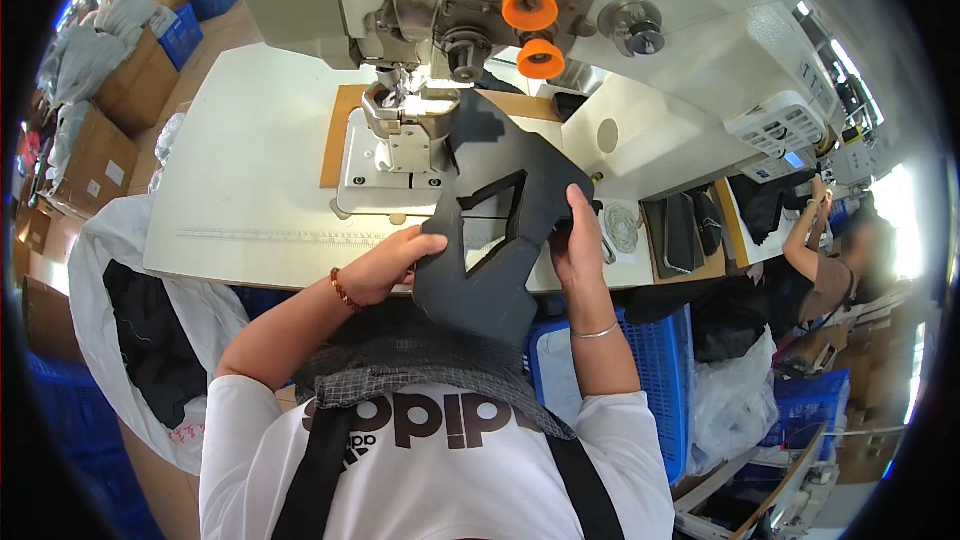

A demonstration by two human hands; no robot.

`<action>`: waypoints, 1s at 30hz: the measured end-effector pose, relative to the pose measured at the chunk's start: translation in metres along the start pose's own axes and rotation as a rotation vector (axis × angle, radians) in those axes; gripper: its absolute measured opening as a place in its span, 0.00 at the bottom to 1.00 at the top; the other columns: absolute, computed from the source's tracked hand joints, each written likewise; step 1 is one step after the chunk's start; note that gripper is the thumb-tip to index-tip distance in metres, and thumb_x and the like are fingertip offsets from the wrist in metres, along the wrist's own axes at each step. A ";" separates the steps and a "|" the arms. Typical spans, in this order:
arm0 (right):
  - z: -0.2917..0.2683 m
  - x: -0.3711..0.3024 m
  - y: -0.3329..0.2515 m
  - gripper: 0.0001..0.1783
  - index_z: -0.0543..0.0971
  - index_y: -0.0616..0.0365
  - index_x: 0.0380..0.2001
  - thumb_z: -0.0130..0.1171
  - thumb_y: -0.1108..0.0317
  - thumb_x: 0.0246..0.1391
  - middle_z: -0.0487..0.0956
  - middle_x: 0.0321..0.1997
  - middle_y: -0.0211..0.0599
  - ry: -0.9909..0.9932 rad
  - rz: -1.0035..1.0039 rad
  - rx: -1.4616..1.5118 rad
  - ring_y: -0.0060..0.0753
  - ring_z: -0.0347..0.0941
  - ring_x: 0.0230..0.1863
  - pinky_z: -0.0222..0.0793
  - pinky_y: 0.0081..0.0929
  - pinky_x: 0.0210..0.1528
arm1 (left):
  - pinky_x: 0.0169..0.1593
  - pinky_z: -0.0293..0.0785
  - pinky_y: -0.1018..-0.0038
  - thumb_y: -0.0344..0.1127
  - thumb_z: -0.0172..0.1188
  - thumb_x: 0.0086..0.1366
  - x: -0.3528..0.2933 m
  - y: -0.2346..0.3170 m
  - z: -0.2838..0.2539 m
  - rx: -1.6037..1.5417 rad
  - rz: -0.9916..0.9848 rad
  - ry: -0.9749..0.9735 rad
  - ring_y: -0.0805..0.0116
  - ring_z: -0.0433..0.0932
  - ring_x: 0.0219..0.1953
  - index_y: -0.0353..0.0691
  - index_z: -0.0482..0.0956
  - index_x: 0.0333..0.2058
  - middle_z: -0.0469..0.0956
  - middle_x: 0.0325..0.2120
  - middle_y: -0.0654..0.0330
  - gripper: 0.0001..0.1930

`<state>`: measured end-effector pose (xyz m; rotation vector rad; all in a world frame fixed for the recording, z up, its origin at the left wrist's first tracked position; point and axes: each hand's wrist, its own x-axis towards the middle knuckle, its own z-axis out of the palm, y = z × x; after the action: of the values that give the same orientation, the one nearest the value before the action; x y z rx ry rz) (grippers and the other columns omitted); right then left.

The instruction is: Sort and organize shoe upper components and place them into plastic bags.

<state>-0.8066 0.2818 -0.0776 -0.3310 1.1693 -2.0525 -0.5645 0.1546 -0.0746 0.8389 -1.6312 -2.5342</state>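
Far left of the frame: cardboard boxes (95, 165) stacked, then a white sack (95, 270) with black cloth (150, 340) in it, lower left. White tabletop (235, 160) next, printed ruler strip (280, 236) along its near side. My left hand (385, 260), bead bracelet (343, 290) at the wrist, centre-left: thumb on top, pinching the left edge of the dark grey panel (540, 190); fingers below mostly hidden. Panel is mid-frame, angular opening through it, lower end near my front, upper tip right beside the sewing machine's metal post (408, 135). Can't tell whether the tip touches the post or sits under the needle. Risk: if my hands pull unevenly, the panel could twist and the edge go crooked at the post; the narrow strip by the opening might bend or snag on the metal. Lower end could catch on my apron (400, 350) if drawn close. Orange knobs (530, 8) top centre. My right hand (580, 240), right of centre, grips the right edge, thumb up, fingers tucked out of sight; slack grip there might let that side sag. Blue crate (680, 390) lower right; coiled cord (622, 228) and co-worker (825, 285) farther right.
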 end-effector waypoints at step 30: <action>0.109 -0.149 -0.016 0.36 0.67 0.74 0.54 0.48 0.46 0.62 0.73 0.51 0.53 -0.611 -0.717 -0.658 0.46 0.73 0.48 0.68 0.39 0.56 | 0.64 0.65 0.61 0.52 0.59 0.66 -0.263 -0.414 -0.106 -1.662 0.495 1.227 0.59 0.69 0.60 0.37 0.65 0.59 0.73 0.55 0.55 0.31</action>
<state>-0.6517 0.3232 0.0150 -1.7685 1.3967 -1.7945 -0.1810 0.3308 -0.3466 0.9881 0.5722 -1.4155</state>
